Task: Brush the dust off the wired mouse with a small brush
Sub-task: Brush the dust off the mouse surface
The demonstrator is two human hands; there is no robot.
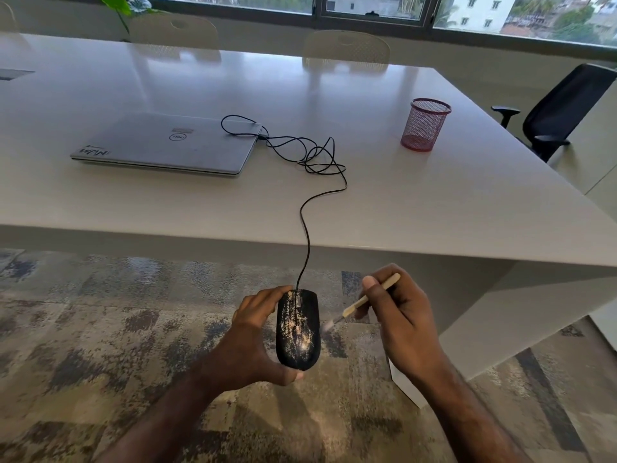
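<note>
Progress: brushing appears barely begun or only partly done, judged from the heavy pale dust streaks covering most of the top of the wired mouse (298,329); nearly the whole shell is left to clear. Item: black wired mouse, held in the air off the near edge of the white table (434,202), above the patterned carpet (100,329), top face toward the camera. Surface: glossy black, streaked lengthwise with whitish-tan dust from the wheel area down to the rear, densest at centre and lower right. Cable (309,228): black, running from the front of the mouse up over the table edge into loose loops and on to the closed silver laptop (167,145). Left hand (253,335): curled round the mouse's left side, thumb under its rear end, fingertips at its front. Right hand (397,312): pinching the pale handle of the small brush (360,304), pencil fashion. Bristles: blurred, at or just beside the mouse's right edge; contact cannot be confirmed. Also present: red mesh pen cup (424,125), well apart on the table.
</note>
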